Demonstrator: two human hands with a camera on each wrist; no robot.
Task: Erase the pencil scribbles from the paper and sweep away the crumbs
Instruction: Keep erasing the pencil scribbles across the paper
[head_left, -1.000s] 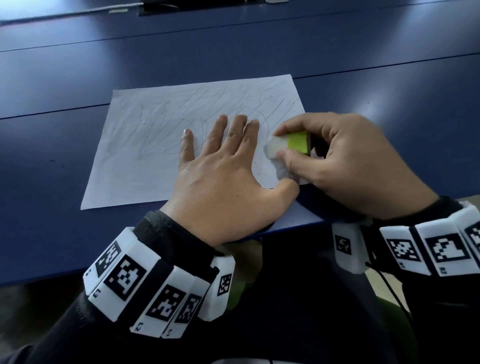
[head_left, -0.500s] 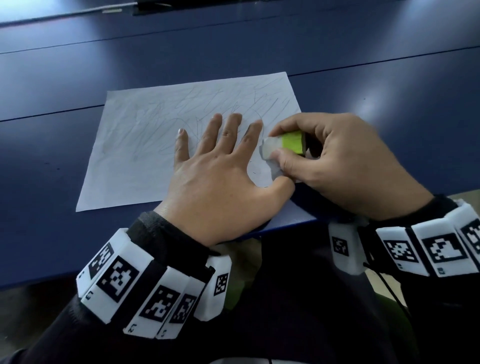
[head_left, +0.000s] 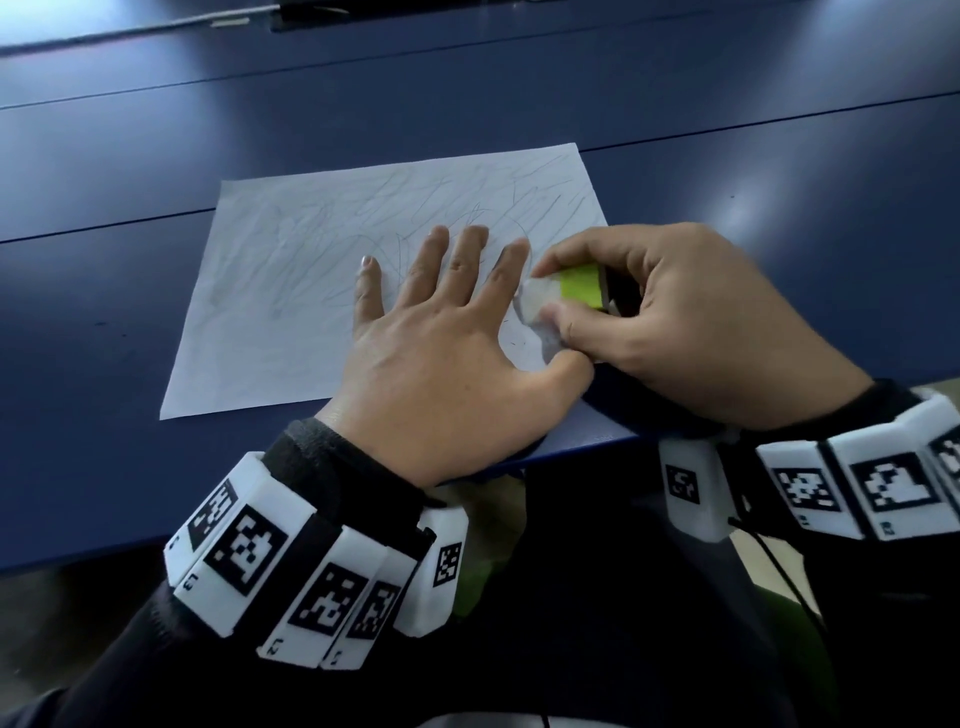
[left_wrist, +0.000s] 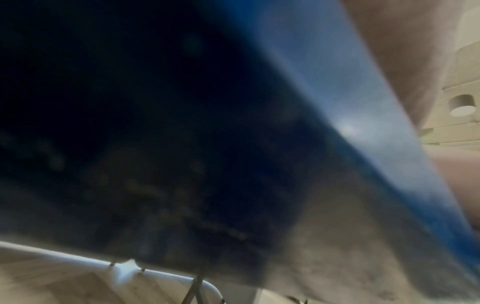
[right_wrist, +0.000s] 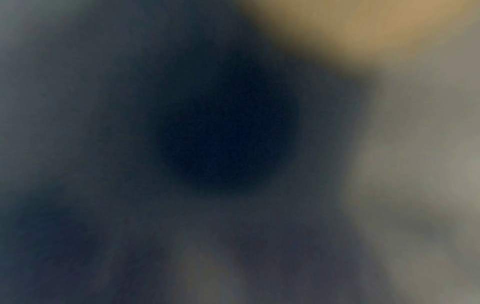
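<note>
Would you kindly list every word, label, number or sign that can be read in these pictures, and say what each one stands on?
"L3": left wristband, small print under one marker; "L2" seems to follow on the next block, uncertain.
Right wristband: small print under its markers, too blurred to read.
Square black-and-white markers on both bands: coded patterns, not text.
Paper: pencil scribbles only, no words.
Eraser: green sleeve, no readable print.
Both wrist views: too blurred, nothing readable.

Head cam sits above, looking fwd and down over both wrists onto the blue table (head_left: 156, 291) and paper (head_left: 291, 291) — close range. Left wrist cam sits below the table's near edge (left_wrist: 337, 102), facing up along it, very close, blurred. Right wrist cam — dark, smeared, can't tell. Head and left wrist views share the table edge.
</note>
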